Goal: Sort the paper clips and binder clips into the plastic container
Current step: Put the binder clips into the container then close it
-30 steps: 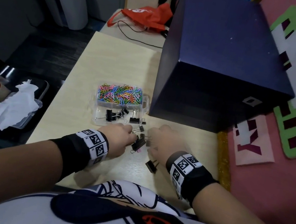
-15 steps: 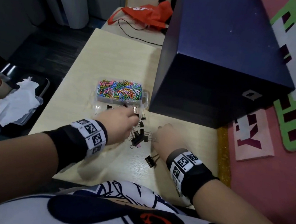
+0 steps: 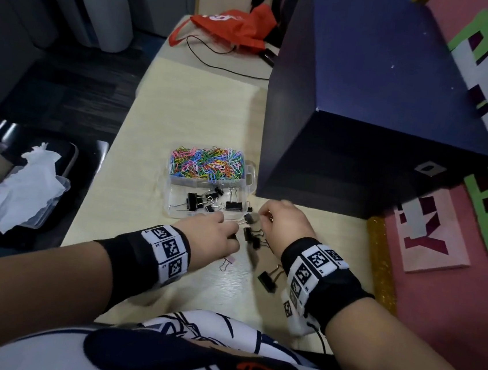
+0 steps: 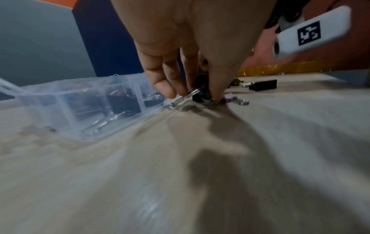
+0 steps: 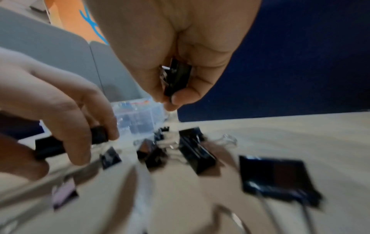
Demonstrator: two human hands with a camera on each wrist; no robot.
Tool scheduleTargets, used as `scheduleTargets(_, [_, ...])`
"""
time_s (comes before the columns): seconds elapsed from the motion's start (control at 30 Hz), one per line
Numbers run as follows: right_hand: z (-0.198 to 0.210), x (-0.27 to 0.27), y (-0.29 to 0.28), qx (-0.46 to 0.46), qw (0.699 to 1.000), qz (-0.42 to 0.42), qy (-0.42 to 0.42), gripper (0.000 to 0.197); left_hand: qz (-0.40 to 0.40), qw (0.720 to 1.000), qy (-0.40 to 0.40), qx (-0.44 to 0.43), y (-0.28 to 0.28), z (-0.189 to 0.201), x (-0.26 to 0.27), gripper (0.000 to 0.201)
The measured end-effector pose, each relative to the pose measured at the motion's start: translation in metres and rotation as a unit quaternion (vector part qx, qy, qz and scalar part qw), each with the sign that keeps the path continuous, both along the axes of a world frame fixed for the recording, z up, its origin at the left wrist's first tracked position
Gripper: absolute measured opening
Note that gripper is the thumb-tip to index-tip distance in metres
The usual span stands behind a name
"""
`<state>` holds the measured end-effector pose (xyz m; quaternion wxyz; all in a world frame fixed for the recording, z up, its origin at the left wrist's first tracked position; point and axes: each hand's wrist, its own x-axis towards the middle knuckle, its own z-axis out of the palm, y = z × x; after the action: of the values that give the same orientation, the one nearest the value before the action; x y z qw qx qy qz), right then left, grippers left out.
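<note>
The clear plastic container stands open on the table, with colored paper clips in its far compartment and black binder clips in its near one. Just in front of it lies a small pile of loose black binder clips. My left hand pinches a black binder clip down at the pile. My right hand is raised a little above the table, fingers curled round another black binder clip. A tiny pink clip and a larger black clip lie nearer me.
A big dark blue box stands right behind and to the right of the container. An orange bag and a black cable lie at the table's far end. A tub with tissue sits off the left edge.
My left hand reached over the container's near compartment, then came back to the loose pile and took hold of a clip. My right hand lifted slightly toward the container with its clip.
</note>
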<state>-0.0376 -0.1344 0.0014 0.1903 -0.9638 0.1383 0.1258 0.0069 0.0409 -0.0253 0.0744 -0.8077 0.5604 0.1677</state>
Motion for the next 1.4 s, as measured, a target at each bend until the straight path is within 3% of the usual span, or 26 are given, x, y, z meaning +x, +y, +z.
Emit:
scheduleTargets(0.1, [0.012,0.014,0.011,0.013,0.999,-0.007,-0.033,0.021,-0.001,0.998,0.025,-0.057,0.007,0.01,0.007,0.033])
scheduleTargets(0.2, [0.017,0.029,0.023,0.021,0.999,-0.01,-0.041,0.025,0.014,0.98,0.041,-0.196,0.018,0.02,0.015,0.04])
scheduleTargets(0.27, [0.019,0.035,0.031,0.049,0.998,-0.007,-0.039,0.033,0.035,0.962,0.028,-0.271,0.029,0.022,0.024,0.041])
scheduleTargets(0.33, [0.021,0.037,0.035,0.075,0.997,-0.007,-0.03,0.045,0.062,0.954,0.02,-0.293,0.038,0.023,0.036,0.042])
scheduleTargets(0.47, [0.025,0.037,0.025,0.039,0.997,-0.061,-0.034,0.028,0.159,0.961,0.005,-0.224,0.051,0.027,0.056,0.045])
scheduleTargets(0.53, [0.021,0.032,0.018,-0.005,0.996,-0.087,0.016,0.026,0.175,0.962,-0.007,-0.21,0.053,0.025,0.056,0.042])
scheduleTargets(0.6, [0.011,0.026,0.015,-0.038,0.994,-0.062,0.083,0.034,0.132,0.965,-0.018,-0.227,0.049,0.022,0.048,0.032])
scheduleTargets(0.7, [-0.01,0.016,0.016,-0.026,0.991,0.034,0.124,0.064,0.029,0.972,-0.011,-0.233,0.039,0.011,0.031,0.022])
scheduleTargets(0.8, [-0.021,0.008,0.016,-0.07,0.98,0.106,0.154,0.069,-0.03,0.99,0.014,-0.139,0.023,0.001,0.013,0.03])
scheduleTargets(0.9, [-0.027,-0.001,0.012,-0.089,0.983,0.093,0.129,0.058,-0.026,0.998,0.007,-0.051,0.013,-0.012,0.005,0.048])
scheduleTargets(1.0, [-0.03,-0.011,0.01,-0.083,0.989,0.077,0.095,0.057,-0.015,1.0,-0.009,-0.015,0.009,-0.017,0.008,0.061])
scheduleTargets(1.13, [-0.032,-0.017,0.012,-0.053,0.995,0.061,0.065,0.054,0.003,1.0,-0.004,0.024,0.008,-0.009,0.011,0.041])
scheduleTargets(1.4, [-0.031,-0.014,0.021,-0.044,0.996,0.045,0.065,0.035,0.074,0.996,0.01,0.046,0.007,-0.001,0.006,0.022])
